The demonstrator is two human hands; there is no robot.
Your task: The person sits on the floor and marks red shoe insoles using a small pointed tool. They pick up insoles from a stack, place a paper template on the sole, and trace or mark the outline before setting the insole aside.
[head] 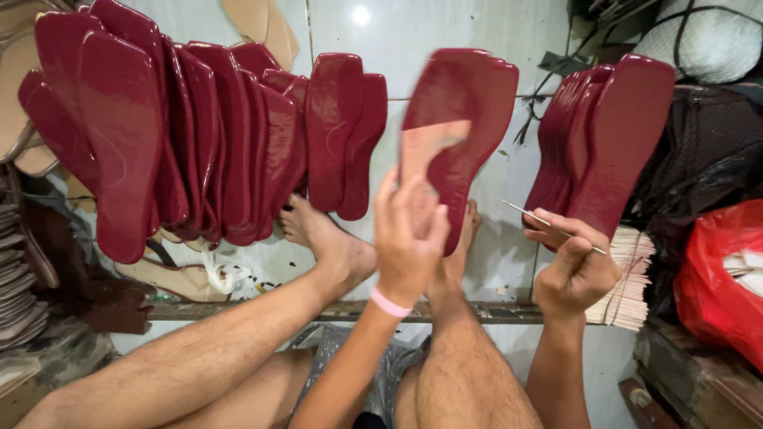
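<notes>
Nearest to you are your bare legs (238, 349), stretched forward, with a wooden strip (342, 311) crossing under them and your feet (318, 230) resting on the pale tiled floor (397, 32).

Your left hand (407, 242), with a pink band (390, 303) at the wrist, is raised in the middle of the view. Its fingers are wrapped around the narrow end of a dark red insole (457, 127) — the thumb and fingertips press on the tan heel patch, and the wide end points up and away from you.

Your right hand (574, 266) sits just to the right, well apart from the insole. Its fingers are curled shut on a thin stick (548, 225), pinched so that the tip points up and to the left. Just behind this hand lies a bundle of pale thin sticks (628, 278).

Farther off, glossy red insoles lie on the floor in overlapping rows — a long left row (175, 135), a pair in the middle (346, 127), and a tighter right stack (604, 135).

At the right edge are a red plastic bag (715, 278) and dark bags (707, 151); at the left edge, tan soles (20, 262) are piled.
</notes>
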